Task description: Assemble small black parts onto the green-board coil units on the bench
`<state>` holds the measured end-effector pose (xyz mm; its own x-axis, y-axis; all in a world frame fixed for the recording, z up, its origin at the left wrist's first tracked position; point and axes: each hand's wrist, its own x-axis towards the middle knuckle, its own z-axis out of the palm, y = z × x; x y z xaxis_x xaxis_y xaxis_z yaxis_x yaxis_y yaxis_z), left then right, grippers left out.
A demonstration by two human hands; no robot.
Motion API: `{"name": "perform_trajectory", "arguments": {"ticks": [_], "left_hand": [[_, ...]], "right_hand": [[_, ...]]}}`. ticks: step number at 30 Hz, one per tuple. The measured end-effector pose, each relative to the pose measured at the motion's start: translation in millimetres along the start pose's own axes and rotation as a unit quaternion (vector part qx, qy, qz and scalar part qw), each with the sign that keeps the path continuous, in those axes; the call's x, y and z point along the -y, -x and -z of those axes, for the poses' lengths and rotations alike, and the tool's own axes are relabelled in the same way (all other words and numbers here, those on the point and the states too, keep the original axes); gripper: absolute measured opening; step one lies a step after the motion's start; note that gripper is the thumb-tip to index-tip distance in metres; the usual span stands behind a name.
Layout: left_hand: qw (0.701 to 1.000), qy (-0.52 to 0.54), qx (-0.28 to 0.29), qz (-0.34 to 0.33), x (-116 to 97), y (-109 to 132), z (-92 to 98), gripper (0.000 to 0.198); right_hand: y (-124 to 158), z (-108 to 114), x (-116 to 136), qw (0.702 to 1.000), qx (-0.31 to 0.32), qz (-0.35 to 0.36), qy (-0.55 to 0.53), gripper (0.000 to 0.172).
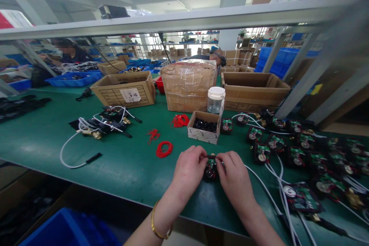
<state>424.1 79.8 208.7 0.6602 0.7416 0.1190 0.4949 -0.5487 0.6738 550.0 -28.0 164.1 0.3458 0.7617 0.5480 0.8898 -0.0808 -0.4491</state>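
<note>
Near the front of the green workbench, a small black unit with a green circuit board is between my hands. My left hand, wearing a gold bangle at the wrist, pinches its upper left edge with thumb and index finger. From the other side, my right hand grips the unit's upper right edge, fingers closed. A thin dark strip spans my fingertips along the top; whether it is a separate piece I cannot tell. Just beyond my hands stands a small open carton of black parts.
Red wire bundles lie left of the carton. Many similar circuit-board units with white cables crowd the right. More cabled assemblies sit at left. Cardboard boxes and a white-lidded jar stand behind, beneath a shelf. Two people are beyond.
</note>
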Motion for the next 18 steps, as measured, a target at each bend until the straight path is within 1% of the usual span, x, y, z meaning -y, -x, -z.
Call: {"name": "perform_trajectory", "arguments": {"ticks": [5, 10, 14, 18], "left_hand": [[0.999, 0.049, 0.005, 0.009, 5.5, 0.2, 0.3, 0.013], [0.993, 0.116, 0.027, 0.020, 12.0, 0.4, 3.4, 0.012], [0.992, 0.122, 0.024, 0.031, 12.3, -1.6, 3.1, 0.008], [0.993, 0.109, 0.012, 0.043, 10.6, -4.1, -1.4, 0.008]], "right_hand": [[-0.4, -1.0, 0.4, 0.999, 0.001, -0.028, -0.028, 0.014], [-1.9, 2.2, 3.0, 0.992, 0.004, -0.080, -0.092, 0.011], [-1.9, 5.6, -0.4, 0.979, -0.002, -0.131, -0.158, 0.017], [-1.9, 7.0, -6.9, 0.957, -0.003, -0.205, -0.206, 0.023]]}}
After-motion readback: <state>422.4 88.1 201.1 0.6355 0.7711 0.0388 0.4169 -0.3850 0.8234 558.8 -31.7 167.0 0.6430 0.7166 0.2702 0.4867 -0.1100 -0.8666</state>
